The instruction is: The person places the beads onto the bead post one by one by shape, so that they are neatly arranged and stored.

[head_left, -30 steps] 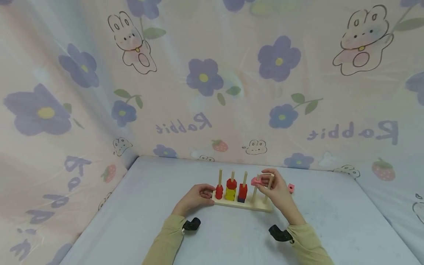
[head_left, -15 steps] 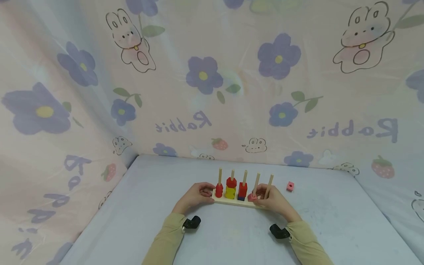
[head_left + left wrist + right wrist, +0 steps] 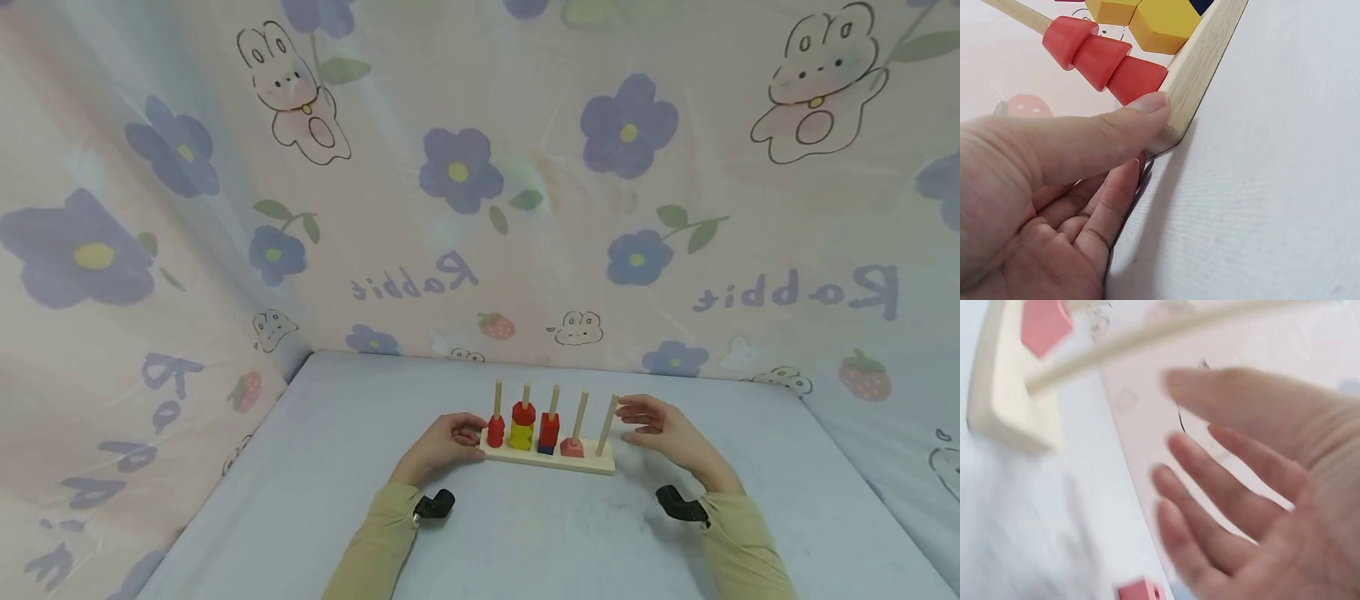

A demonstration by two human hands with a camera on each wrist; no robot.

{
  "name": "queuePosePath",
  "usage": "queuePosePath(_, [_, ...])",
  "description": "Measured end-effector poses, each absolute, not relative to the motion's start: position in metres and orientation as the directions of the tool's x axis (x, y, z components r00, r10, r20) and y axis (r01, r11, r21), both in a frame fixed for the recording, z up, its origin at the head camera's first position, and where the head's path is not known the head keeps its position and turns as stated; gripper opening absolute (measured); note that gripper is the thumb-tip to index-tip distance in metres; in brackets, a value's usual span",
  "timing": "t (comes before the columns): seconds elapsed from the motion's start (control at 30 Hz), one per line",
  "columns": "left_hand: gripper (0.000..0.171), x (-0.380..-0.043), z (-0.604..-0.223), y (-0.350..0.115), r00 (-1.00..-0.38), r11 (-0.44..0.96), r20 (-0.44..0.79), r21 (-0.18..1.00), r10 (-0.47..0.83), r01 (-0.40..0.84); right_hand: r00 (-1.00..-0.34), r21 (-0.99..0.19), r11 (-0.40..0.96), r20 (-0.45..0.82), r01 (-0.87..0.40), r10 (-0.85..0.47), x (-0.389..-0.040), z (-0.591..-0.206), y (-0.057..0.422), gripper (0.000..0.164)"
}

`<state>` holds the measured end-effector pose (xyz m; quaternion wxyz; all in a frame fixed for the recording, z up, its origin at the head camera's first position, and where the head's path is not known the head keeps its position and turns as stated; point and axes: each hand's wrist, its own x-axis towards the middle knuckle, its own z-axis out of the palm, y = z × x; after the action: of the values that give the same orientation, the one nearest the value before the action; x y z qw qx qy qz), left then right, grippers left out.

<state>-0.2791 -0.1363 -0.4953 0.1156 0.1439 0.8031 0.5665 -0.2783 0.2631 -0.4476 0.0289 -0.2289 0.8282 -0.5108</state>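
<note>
A wooden peg board (image 3: 551, 460) stands on the table with upright pegs. My left hand (image 3: 442, 446) holds its left end, the thumb (image 3: 1147, 103) on the base beside a stack of red tapered beads (image 3: 1100, 59). To the right come yellow blocks (image 3: 522, 437) under a red one (image 3: 523, 412), then a red block (image 3: 550, 429) over dark blue. A pink block (image 3: 572, 448) sits low on the fourth peg; the rightmost peg (image 3: 608, 427) is bare. Beside that peg, my right hand (image 3: 663, 429) has its fingers spread, holding nothing. A loose pink block (image 3: 1140, 590) shows beyond it in the right wrist view.
The white table (image 3: 525, 542) reaches back to a hanging curtain (image 3: 540, 208) printed with rabbits and flowers. Black wrist cameras (image 3: 435, 505) jut from both sleeves. The right hand hides the loose pink block in the head view.
My right hand lowered the pink block down the fourth peg onto the base, let it go and moved off to the right. The left hand stays at the board's left end.
</note>
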Motion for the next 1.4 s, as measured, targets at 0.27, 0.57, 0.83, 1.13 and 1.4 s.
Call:
queuePosePath(0.27, [0.046, -0.28, -0.493, -0.138, -0.934, 0.332, -0.027, 0.938, 0.356, 0.1, -0.97, -0.756, 0.61, 0.219, -0.239, -0.108, -0.281, -0.447, 0.293, 0.057])
queuePosePath(0.57, [0.046, -0.275, -0.484, -0.134, -0.923, 0.299, 0.014, 0.944, 0.385, 0.139, -0.987, -0.676, 0.728, 0.162, -0.115, -0.005, -0.289, -0.458, 0.298, 0.06])
queuePosePath(0.83, [0.046, -0.275, -0.485, -0.132, -0.921, 0.3, 0.024, 0.942, 0.389, 0.152, -0.978, -0.654, 0.744, 0.209, -0.138, 0.003, -0.294, -0.469, 0.29, 0.044])
queuePosePath(1.13, [0.048, -0.276, -0.491, -0.133, -0.924, 0.293, 0.032, 0.944, 0.382, 0.154, -0.979, -0.651, 0.735, 0.177, -0.193, -0.1, -0.289, -0.467, 0.287, 0.034])
queuePosePath(1.4, [0.047, -0.276, -0.492, -0.135, -0.932, 0.329, -0.006, 0.937, 0.363, 0.122, -0.966, -0.616, 0.745, 0.196, -0.255, -0.169, -0.279, -0.461, 0.293, 0.03])
